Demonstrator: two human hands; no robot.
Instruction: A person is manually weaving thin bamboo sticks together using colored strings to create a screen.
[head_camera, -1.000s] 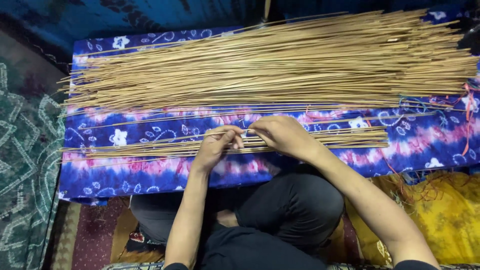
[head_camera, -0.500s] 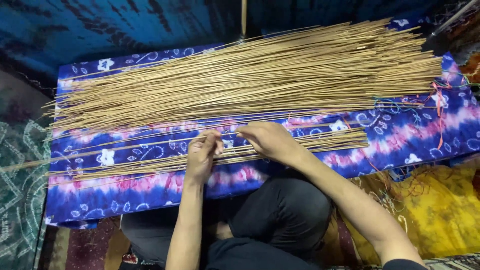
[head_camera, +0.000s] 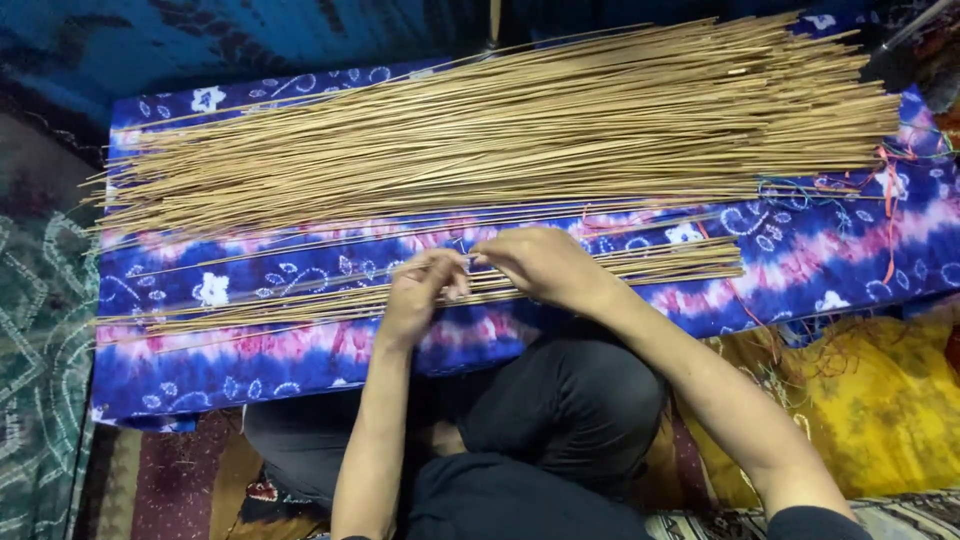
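A small bundle of thin tan sticks (head_camera: 250, 312) lies lengthwise across a blue, pink and white tie-dyed cloth (head_camera: 210, 375). My left hand (head_camera: 420, 295) rests on the middle of this bundle with fingers curled, pinching something thin. My right hand (head_camera: 540, 265) sits just to its right, fingertips meeting those of the left over the sticks; a fine thread seems to run between them, too thin to be sure. Behind the hands lies a much larger heap of the same long sticks (head_camera: 500, 140).
Loose coloured threads (head_camera: 885, 200) lie at the right end of the cloth. A yellow patterned fabric (head_camera: 860, 400) is at lower right, a green patterned mat (head_camera: 40, 380) at left. My dark-trousered legs (head_camera: 560, 410) are folded under the cloth's near edge.
The view shifted slightly. Both hands stayed on the small bundle; the left hand's fingers moved closer to the right hand's fingertips.
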